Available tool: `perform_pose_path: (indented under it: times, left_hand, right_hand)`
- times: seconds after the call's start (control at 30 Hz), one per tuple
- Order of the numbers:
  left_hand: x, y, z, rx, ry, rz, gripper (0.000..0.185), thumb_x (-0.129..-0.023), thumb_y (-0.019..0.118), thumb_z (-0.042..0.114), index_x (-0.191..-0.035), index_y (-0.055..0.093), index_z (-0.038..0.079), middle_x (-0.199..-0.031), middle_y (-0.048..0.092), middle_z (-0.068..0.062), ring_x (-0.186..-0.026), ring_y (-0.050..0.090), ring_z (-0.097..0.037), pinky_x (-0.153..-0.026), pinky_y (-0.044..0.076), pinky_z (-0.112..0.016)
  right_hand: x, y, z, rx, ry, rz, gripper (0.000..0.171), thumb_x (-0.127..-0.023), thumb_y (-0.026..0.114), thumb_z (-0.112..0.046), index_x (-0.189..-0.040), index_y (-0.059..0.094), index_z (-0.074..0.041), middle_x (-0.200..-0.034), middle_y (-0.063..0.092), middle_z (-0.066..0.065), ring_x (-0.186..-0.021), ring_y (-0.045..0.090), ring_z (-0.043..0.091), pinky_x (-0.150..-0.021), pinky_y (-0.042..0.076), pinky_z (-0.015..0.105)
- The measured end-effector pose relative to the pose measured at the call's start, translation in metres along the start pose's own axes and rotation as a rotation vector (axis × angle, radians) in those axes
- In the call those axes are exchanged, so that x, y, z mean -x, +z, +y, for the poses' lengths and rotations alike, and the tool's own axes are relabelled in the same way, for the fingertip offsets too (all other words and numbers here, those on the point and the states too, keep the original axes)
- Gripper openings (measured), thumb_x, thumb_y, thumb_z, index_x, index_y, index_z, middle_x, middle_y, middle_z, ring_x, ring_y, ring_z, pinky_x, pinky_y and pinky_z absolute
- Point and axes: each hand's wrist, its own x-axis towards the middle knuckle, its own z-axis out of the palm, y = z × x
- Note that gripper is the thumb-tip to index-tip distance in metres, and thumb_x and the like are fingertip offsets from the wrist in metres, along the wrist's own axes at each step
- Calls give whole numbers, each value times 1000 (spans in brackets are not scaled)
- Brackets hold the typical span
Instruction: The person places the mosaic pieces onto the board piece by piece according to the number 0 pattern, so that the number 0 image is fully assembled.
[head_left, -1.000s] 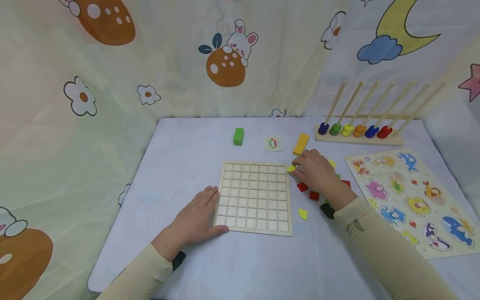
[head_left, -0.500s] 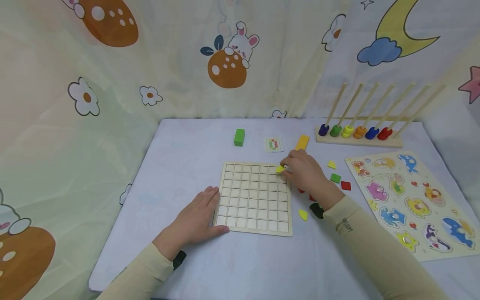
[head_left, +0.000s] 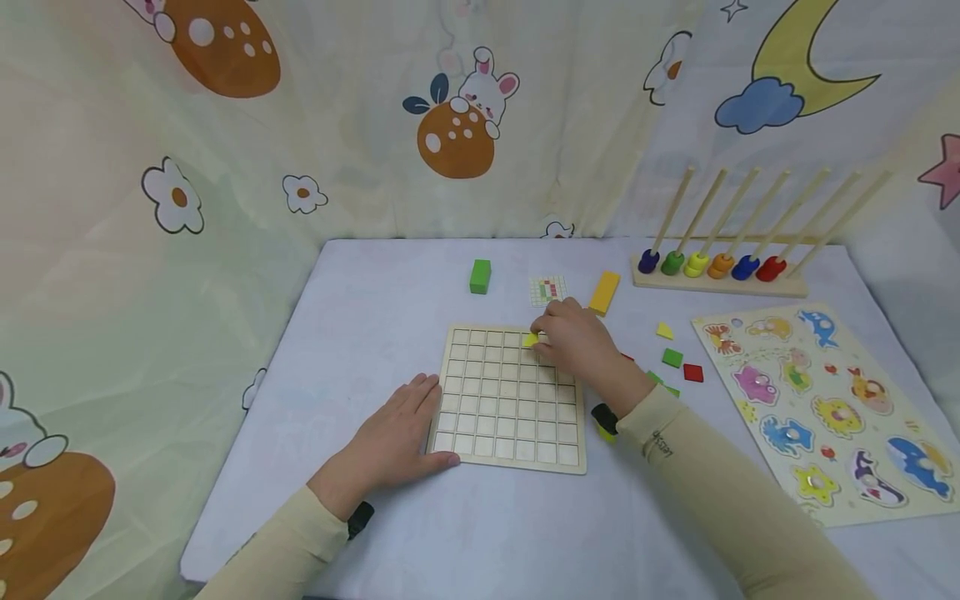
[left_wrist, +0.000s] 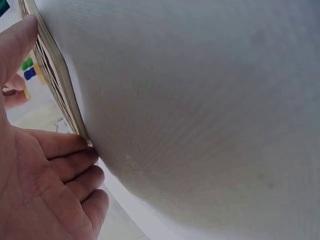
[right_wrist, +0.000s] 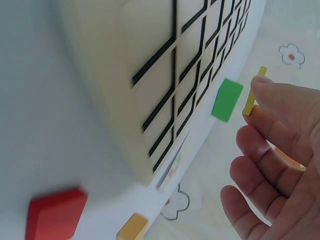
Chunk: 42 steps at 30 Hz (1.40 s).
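The right hand [head_left: 573, 343] pinches a small yellow tile [head_left: 530, 340] between thumb and fingertips and holds it over the far row of the wooden grid board [head_left: 510, 396], a little right of that row's middle. In the right wrist view the same yellow tile [right_wrist: 252, 92] shows edge-on at the fingertips [right_wrist: 270, 90], with the board's [right_wrist: 150, 80] black-lined squares close beside it. Whether the tile touches the board cannot be told.

The left hand [head_left: 390, 442] lies flat on the surface [head_left: 375, 300], fingers straight and together, pressed against the board's left edge near its near-left corner; the thumb runs along the near edge. The left wrist view shows the fingers [left_wrist: 55, 170] butted against the board's thin side [left_wrist: 55, 75].

Just beyond the board, a green block [head_left: 480, 276] stands to the far left, a small pattern card [head_left: 547, 289] lies right behind the right hand, and a yellow-orange block [head_left: 604, 292] lies just right of the card. To the right of the right hand's wrist lie loose pieces: a yellow triangle [head_left: 664, 332], a green square [head_left: 672, 357] and a red square [head_left: 693, 372], with others partly hidden by the sleeve. Farther right is an animal puzzle board [head_left: 825, 400], and at the far right a rack of wooden rods with coloured beads [head_left: 716, 267]. A cartoon-print curtain [head_left: 225, 167] closes in the far and left sides.
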Motion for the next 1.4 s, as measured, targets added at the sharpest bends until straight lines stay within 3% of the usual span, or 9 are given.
perform_pose_path:
  times: [0.63,0.93,1.4]
  left_hand:
    - [-2,3,-2,-10,-21,-12,108,-91,67,69,-165,27,1,-175,23,-13,-164,17,-29,-134,23,-44]
    - [-2,5,-1,-22,-22,-19,109,-90,67,70,-165,26,2,-175,22,-12,-164,17,-28,-134,24,-43]
    - [-1,3,0,-22,-22,-8,109,-91,67,69,-165,26,1,-175,23,-13,-164,18,-30,-134,24,-44]
  right_hand:
    - [-24,11,-36,-7,-48,-61,25,-94,80,-27,-113,80,-11,-110,68,7,-101,56,26,-83,55,39]
    - [-31,20,-42,5,-23,-122,26,-96,78,-29,-116,80,-12,-110,68,5,-99,55,24,-84,54,38]
    - [-34,27,-47,14,-20,-134,19,-95,79,-30,-107,81,-15,-101,66,2,-92,53,22,-78,51,36]
